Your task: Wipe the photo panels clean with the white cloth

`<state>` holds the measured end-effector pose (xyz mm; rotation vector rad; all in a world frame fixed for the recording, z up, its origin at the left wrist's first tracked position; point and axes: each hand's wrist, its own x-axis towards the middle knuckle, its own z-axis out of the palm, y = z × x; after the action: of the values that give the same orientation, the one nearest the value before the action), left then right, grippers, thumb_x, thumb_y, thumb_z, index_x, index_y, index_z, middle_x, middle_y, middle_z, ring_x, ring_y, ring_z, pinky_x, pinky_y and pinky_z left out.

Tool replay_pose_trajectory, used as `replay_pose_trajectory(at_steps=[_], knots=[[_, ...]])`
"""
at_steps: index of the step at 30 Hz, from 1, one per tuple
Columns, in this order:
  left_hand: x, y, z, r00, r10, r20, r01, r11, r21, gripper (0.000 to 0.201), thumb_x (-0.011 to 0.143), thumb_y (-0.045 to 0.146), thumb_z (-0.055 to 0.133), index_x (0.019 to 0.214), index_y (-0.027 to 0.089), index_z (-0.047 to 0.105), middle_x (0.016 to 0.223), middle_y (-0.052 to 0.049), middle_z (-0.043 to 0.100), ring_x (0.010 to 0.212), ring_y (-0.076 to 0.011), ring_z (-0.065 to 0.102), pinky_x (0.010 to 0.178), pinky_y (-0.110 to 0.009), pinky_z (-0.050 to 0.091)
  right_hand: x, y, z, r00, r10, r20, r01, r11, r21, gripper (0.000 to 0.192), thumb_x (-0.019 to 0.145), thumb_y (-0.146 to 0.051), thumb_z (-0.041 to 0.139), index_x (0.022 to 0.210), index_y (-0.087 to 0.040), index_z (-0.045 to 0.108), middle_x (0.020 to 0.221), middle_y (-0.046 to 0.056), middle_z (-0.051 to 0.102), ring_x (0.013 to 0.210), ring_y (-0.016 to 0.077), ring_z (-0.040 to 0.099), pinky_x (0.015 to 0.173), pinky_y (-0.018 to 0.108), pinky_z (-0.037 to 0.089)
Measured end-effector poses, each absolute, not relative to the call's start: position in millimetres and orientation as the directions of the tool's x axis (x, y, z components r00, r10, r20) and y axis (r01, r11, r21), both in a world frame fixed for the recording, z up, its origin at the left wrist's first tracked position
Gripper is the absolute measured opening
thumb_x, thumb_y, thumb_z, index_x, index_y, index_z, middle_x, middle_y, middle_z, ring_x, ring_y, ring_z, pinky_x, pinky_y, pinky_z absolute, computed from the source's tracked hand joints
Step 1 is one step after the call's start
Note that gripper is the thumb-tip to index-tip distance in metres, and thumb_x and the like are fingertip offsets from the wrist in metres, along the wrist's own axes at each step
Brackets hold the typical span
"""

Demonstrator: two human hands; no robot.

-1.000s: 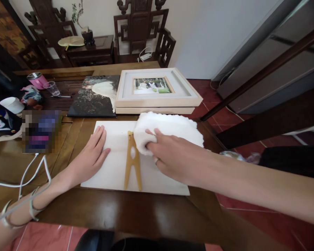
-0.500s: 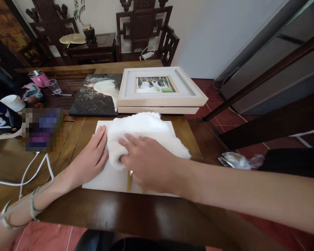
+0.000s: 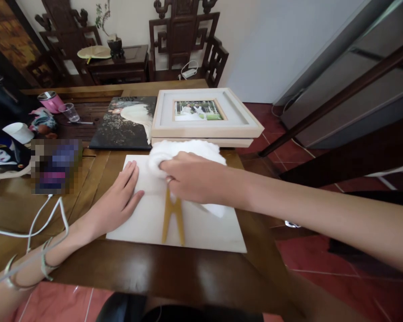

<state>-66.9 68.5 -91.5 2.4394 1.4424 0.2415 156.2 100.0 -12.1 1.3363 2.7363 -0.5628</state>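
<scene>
A white board (image 3: 215, 232) lies flat on the wooden table in front of me. My left hand (image 3: 119, 199) rests on its left side, fingers stretched out. Bunched in my right hand (image 3: 196, 179) is a fluffy white cloth (image 3: 195, 147), spread over the upper part of the board. Below the cloth shows a yellow forked shape (image 3: 173, 217) on the board, its two legs pointing toward me; whether it is printed or a separate piece I cannot tell. The cloth and my right hand cover its top.
Beyond the board, a light wooden frame with a photo (image 3: 201, 127) sits on another frame, beside a dark photo panel (image 3: 124, 123). To the left are a phone-like blurred item (image 3: 58, 165), white cable (image 3: 62, 210), pink mug (image 3: 50, 102) and clear cup (image 3: 70, 112).
My right hand has moved up and away from me, bunching the cloth. More of the board's lower part and the yellow forked shape now show. My left hand has stayed in place.
</scene>
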Motion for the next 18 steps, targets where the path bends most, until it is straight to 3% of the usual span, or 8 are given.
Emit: replay_pose_trajectory(at_steps=[7,10,12,14,16,18], knots=[[-70,66,-93,0.481,0.877,-0.010,0.836,-0.455,0.308,0.063,0.101,0.044,0.025,0.153,0.011,0.013,0.163,-0.016,0.009,0.150,-0.0267,0.005,0.122,-0.046,0.012,215,94,-14,-0.409,0.866,-0.289,0.912,0.372,-0.175,0.017,0.087,-0.017,0.039,0.081,-0.020,0.055,0.078,0.008,0.057,0.084,0.0264,0.061,0.064,0.032,0.042],[-69,66,-92,0.473,0.881,-0.011,0.840,-0.447,0.308,0.063,0.101,0.045,0.025,0.154,0.013,0.011,0.164,-0.014,0.009,0.150,-0.0276,0.005,0.122,-0.047,0.013,226,85,-16,-0.393,0.854,-0.340,0.918,0.383,-0.098,0.022,0.085,-0.011,0.039,0.083,-0.018,0.059,0.079,0.010,0.062,0.079,0.0266,0.065,0.067,0.036,0.048],[-69,66,-91,0.474,0.880,-0.008,0.838,-0.448,0.312,0.063,0.101,0.045,0.025,0.154,0.015,0.011,0.164,-0.013,0.010,0.150,-0.0285,0.006,0.122,-0.049,0.013,226,70,-21,-0.461,0.820,-0.340,0.882,0.466,-0.073,0.026,0.080,-0.004,0.041,0.083,-0.015,0.064,0.092,0.016,0.067,0.084,0.0274,0.068,0.073,0.039,0.052],[-68,67,-90,0.477,0.879,-0.011,0.835,-0.450,0.316,0.063,0.101,0.046,0.025,0.154,0.016,0.010,0.164,-0.013,0.010,0.150,-0.0288,0.006,0.122,-0.049,0.014,224,45,-30,-0.572,0.767,-0.291,0.814,0.576,-0.081,0.026,0.074,-0.003,0.047,0.082,-0.014,0.068,0.118,0.023,0.064,0.107,0.0334,0.064,0.084,0.044,0.053],[-67,67,-90,0.477,0.879,-0.020,0.836,-0.447,0.318,0.063,0.101,0.046,0.025,0.154,0.016,0.011,0.164,-0.013,0.009,0.150,-0.0283,0.005,0.122,-0.049,0.014,221,15,-40,-0.657,0.718,-0.229,0.750,0.652,-0.107,0.023,0.068,-0.007,0.057,0.082,-0.017,0.072,0.134,0.021,0.057,0.129,0.0398,0.048,0.094,0.051,0.050],[-67,68,-91,0.475,0.879,-0.030,0.840,-0.443,0.314,0.063,0.101,0.046,0.024,0.154,0.013,0.012,0.164,-0.013,0.008,0.150,-0.0274,0.004,0.122,-0.048,0.013,218,-9,-44,-0.682,0.706,-0.190,0.731,0.669,-0.137,0.024,0.064,-0.010,0.061,0.081,-0.022,0.074,0.137,0.015,0.057,0.131,0.0397,0.047,0.094,0.054,0.051]])
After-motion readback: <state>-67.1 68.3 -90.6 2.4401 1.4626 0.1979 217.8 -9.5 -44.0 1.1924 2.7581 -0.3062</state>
